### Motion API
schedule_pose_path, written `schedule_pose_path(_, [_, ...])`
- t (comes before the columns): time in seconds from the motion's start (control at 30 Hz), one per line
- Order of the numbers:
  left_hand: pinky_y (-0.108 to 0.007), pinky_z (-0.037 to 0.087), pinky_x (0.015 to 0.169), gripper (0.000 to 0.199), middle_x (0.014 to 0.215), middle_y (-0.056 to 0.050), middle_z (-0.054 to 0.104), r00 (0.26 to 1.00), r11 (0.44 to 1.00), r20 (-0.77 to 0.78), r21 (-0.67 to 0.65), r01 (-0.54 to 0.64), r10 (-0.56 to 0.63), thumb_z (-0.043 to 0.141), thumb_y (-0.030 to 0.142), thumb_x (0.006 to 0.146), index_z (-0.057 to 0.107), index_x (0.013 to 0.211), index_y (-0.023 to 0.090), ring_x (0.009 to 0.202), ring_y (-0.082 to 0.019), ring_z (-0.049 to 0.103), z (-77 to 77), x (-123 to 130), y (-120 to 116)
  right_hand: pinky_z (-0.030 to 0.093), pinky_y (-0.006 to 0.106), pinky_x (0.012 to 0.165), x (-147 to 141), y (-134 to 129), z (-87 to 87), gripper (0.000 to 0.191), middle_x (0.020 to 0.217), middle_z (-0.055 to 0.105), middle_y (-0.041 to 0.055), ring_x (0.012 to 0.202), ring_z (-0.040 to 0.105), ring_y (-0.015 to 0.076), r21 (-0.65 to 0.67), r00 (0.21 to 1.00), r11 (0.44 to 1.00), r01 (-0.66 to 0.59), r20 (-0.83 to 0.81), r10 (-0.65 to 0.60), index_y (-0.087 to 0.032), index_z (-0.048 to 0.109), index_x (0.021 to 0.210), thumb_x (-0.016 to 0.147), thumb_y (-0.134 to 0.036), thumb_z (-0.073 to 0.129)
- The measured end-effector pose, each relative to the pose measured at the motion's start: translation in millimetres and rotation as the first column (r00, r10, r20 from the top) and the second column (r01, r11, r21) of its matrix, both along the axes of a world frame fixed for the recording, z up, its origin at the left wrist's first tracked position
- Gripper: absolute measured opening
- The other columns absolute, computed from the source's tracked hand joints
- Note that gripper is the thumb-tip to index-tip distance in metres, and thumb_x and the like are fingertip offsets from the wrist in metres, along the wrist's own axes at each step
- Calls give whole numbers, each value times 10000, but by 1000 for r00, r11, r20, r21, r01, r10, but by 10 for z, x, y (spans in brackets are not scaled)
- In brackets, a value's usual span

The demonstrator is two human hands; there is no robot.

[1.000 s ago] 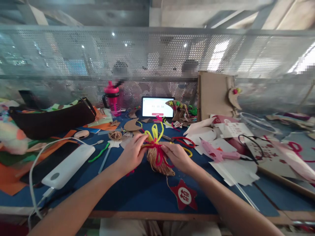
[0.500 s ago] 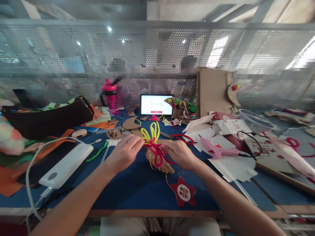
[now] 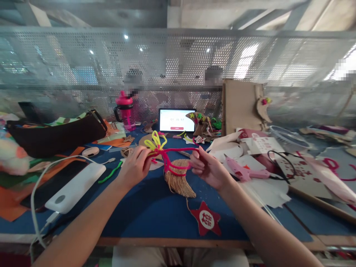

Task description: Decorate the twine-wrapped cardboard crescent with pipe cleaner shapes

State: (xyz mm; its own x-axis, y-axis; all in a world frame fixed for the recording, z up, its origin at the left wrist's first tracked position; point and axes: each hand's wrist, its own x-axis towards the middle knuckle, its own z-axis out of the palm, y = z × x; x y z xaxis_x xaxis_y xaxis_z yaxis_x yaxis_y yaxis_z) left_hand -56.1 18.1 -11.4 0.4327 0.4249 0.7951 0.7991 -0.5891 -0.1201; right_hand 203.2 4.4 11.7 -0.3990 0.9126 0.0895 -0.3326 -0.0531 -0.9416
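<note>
Between my hands is a pipe cleaner flower point(image 3: 156, 142) with yellow loops and pink stems. My left hand point(image 3: 135, 163) pinches it near the base of the yellow loops. Out to the right, my right hand point(image 3: 208, 167) grips the end of a pink pipe cleaner point(image 3: 180, 149), which runs nearly straight between the hands. Other pink strands hang in front of a twine-wrapped crescent point(image 3: 179, 181) lying on the blue mat. A string joins the crescent to a red star point(image 3: 206, 218) with a white emblem, flat near the table's front edge.
At left lie a white power bank point(image 3: 75, 189), a phone and a black pouch point(image 3: 55, 135). A pink bottle point(image 3: 125, 111) and a lit tablet point(image 3: 177, 120) stand behind. On the right are a pink glue gun point(image 3: 246, 168), paper scraps and a cardboard piece point(image 3: 240, 107).
My left hand has moved left with the yellow loops. The right hand has drawn a pink strand out to the right, and the pink loops have opened out. More of the crescent shows.
</note>
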Motion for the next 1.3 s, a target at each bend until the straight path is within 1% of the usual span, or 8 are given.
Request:
schedule_pose_path(0.47, [-260, 473, 691, 75, 831, -51, 578, 986, 1000, 168, -11, 8, -6, 530, 206, 826, 529, 898, 182, 789, -169, 591, 8, 57, -120, 157, 191, 345, -14, 79, -121, 536, 415, 170, -82, 384, 128, 64, -53, 982, 987, 152, -107, -157, -201, 272, 536, 796, -614, 494])
schedule_pose_path(0.57, [-245, 463, 644, 68, 809, -39, 565, 971, 999, 236, -17, -28, 31, 547, 223, 819, 520, 867, 183, 746, -156, 577, 17, 84, -144, 247, 197, 372, -61, 26, -152, 488, 420, 330, -61, 387, 282, 58, 37, 991, 992, 117, 56, -119, -187, 408, 527, 765, -586, 557])
schedule_pose_path(0.63, [-237, 454, 617, 66, 802, -33, 558, 962, 999, 270, -32, -35, 42, 546, 231, 820, 512, 851, 183, 709, -144, 568, 16, 122, -170, 375, 210, 478, -140, -30, -177, 329, 572, 534, -19, 518, 473, 82, 130, 976, 989, 64, 196, -89, -170, 581, 702, 703, -484, 679])
schedule_pose_path(0.73, [-231, 433, 588, 64, 787, -28, 552, 970, 997, 239, -72, -24, 41, 532, 240, 826, 501, 826, 184, 688, -138, 563, -1, 204, -229, 452, 254, 652, -273, -96, -222, 412, 807, 641, 19, 733, 581, 131, 254, 956, 964, 85, 252, -151, -189, 625, 1000, 663, -398, 735])
schedule_pose_path(0.9, [-263, 417, 580, 141, 787, -42, 552, 992, 979, 99, -198, -53, 73, 525, 321, 825, 493, 825, 184, 718, -177, 559, -24, 324, -322, 465, 307, 731, -344, -94, -293, 370, 788, 689, 64, 770, 614, 178, 321, 896, 889, 326, 194, -399, -170, 697, 803, 804, -508, 547])
schedule_pose_path(1.03, [-345, 442, 749, 234, 889, -77, 582, 994, 961, 106, -273, 32, -3, 541, 354, 817, 494, 957, 173, 885, -237, 550, -44, 367, -300, 460, 335, 782, -338, -76, -354, 336, 803, 693, 60, 794, 609, 190, 331, 906, 895, 300, 195, -376, -189, 707, 819, 794, -495, 569])
schedule_pose_path(1.17, [-302, 431, 691, 112, 843, -47, 557, 956, 882, 282, -425, 202, -83, 502, 197, 808, 466, 912, 179, 792, -182, 543, -85, 368, -236, 450, 324, 809, -365, -77, -380, 202, 767, 652, 19, 824, 579, 178, 240, 953, 929, 283, 43, -301, -225, 666, 750, 763, -422, 623])
schedule_pose_path(1.3, [-253, 389, 572, 84, 715, 11, 473, 865, 651, 499, -640, 408, -52, 491, 178, 787, 408, 792, 195, 641, -132, 482, -88, 376, -237, 459, 306, 764, -393, -106, -301, 217, 695, 599, -8, 749, 558, 151, -19, 959, 971, 238, -153, -238, -213, 570, 643, 686, -383, 697])
